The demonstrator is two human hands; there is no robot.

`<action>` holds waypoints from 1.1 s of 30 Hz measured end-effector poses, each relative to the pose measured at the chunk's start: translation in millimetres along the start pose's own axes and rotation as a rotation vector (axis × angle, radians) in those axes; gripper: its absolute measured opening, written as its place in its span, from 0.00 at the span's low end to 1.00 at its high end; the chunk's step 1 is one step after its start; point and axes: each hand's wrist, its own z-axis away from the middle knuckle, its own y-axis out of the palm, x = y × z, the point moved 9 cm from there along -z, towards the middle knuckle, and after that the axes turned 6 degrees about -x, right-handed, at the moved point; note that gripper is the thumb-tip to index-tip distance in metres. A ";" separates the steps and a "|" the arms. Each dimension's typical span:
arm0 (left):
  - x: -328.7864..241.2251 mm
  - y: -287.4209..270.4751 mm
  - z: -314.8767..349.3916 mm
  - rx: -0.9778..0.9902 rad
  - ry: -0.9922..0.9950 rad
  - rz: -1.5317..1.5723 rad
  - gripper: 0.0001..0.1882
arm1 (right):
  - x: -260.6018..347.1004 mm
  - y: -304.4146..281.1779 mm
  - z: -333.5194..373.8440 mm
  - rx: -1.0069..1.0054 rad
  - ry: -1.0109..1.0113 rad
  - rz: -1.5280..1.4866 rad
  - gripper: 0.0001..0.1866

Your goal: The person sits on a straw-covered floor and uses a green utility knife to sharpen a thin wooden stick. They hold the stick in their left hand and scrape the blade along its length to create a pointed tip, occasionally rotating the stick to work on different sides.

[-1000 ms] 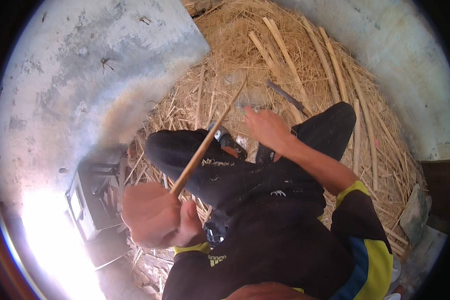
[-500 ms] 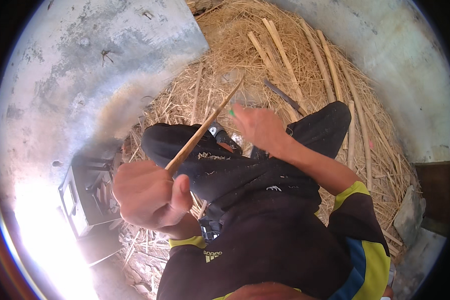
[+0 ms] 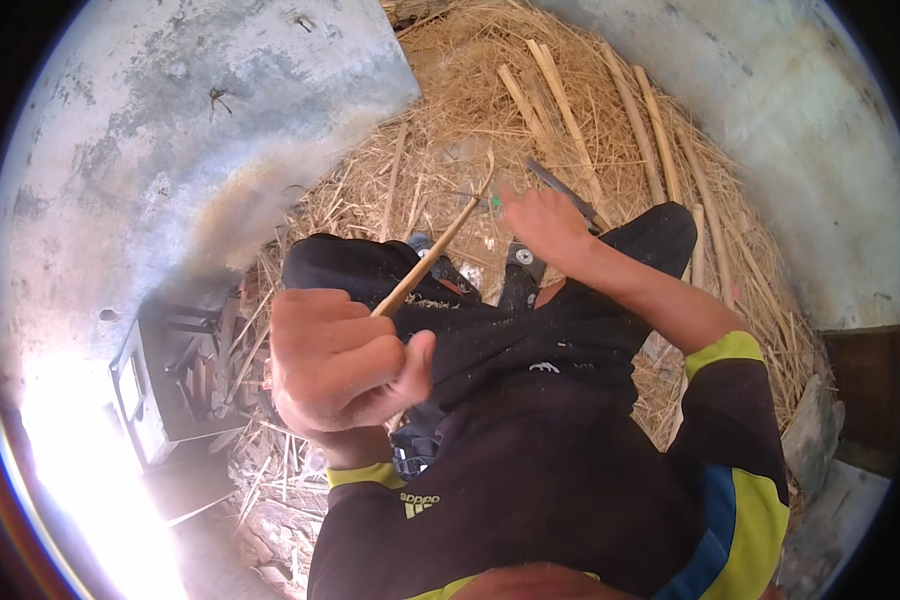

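Note:
My left hand (image 3: 335, 360) is closed in a fist around a peeled wooden stick (image 3: 425, 275). The stick slants up and to the right over my lap, and its far end thins into a pale curled sliver (image 3: 489, 170). Close to that end is my right hand (image 3: 548, 228), fingers closed, knuckles upward. A small green bit (image 3: 496, 202) shows at its fingertips; the rest of what it holds is hidden. Just beyond this hand a dark, flat blade-like strip (image 3: 560, 183) lies on the straw.
My folded legs in black trousers (image 3: 345, 262) frame the work. Straw and shavings (image 3: 450, 60) cover the floor, with several long sticks (image 3: 660, 140) at the right. Left are a grey box-like frame (image 3: 160, 390) and a concrete slab (image 3: 300, 90). A stone (image 3: 810, 430) sits far right.
My left hand has shifted right and slightly up with the stick. My right hand has moved a little right and away from me. The stick's tip now bends into a curl.

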 end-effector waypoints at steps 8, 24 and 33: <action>5.6 -2.8 -5.4 -0.062 -0.118 -0.067 0.24 | -21.4 35.4 -10.8 -0.008 0.031 -0.418 0.13; 7.0 -2.4 -14.7 -0.111 -0.205 -0.211 0.22 | -27.5 17.7 0.9 -0.035 0.040 -0.015 0.11; 12.4 -13.5 2.4 -0.243 -0.215 -0.099 0.21 | 9.5 -27.2 17.7 0.260 0.349 -0.969 0.17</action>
